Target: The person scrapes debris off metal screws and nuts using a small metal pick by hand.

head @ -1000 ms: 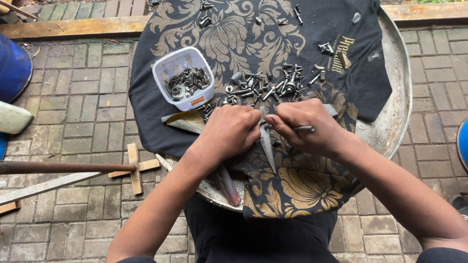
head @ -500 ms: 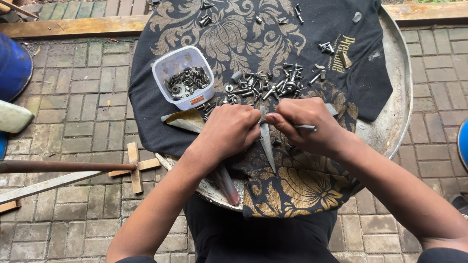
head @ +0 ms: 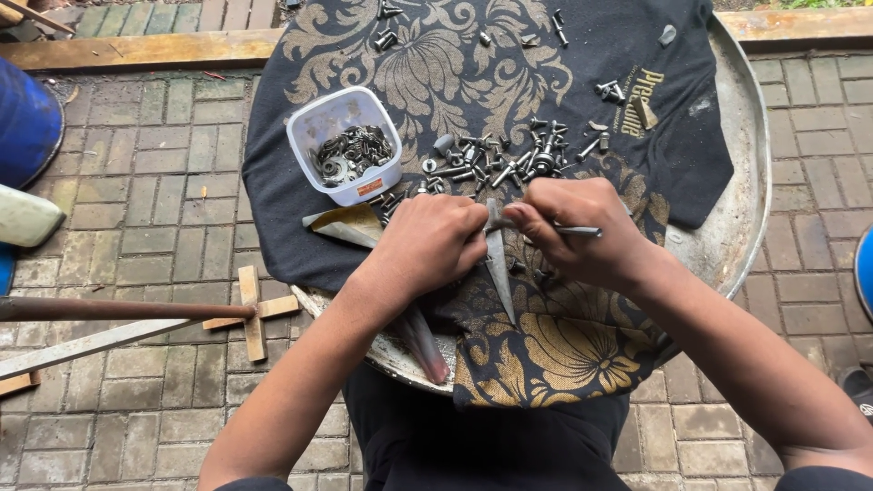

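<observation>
**Mia:** What do the hands hold?

**Ben:** The right hand point(head: 582, 232) is closed. Its grip pinches a thin metal bolt point(head: 575, 231) that sticks out toward 3 o'clock. The left hand point(head: 435, 244) is curled shut too, right beside it at 9 o'clock, and the fingertips of both hands meet. I think the left hand pinches a small part there, but I cannot see what it is.

**Mia:** How does the bolt feel?

**Ben:** I think it is hard, stiff and light. It is thin and smooth, so it may slip. It looks best to pinch it near the end, like the hand does now.

**Mia:** What is under the hands?

**Ben:** A black cloth with gold flowers point(head: 473, 64) on a big round metal tray point(head: 741, 218). A long grey pointed piece point(head: 498, 268) lies just below the fingers, toward 6 o'clock.

**Mia:** And the other bits?

**Ben:** A pile of screws and bolts point(head: 509, 159) lies near the hands at 12 o'clock. A white plastic tub point(head: 309, 123) full of washers and nuts stands at 10 o'clock from the left hand.
</observation>
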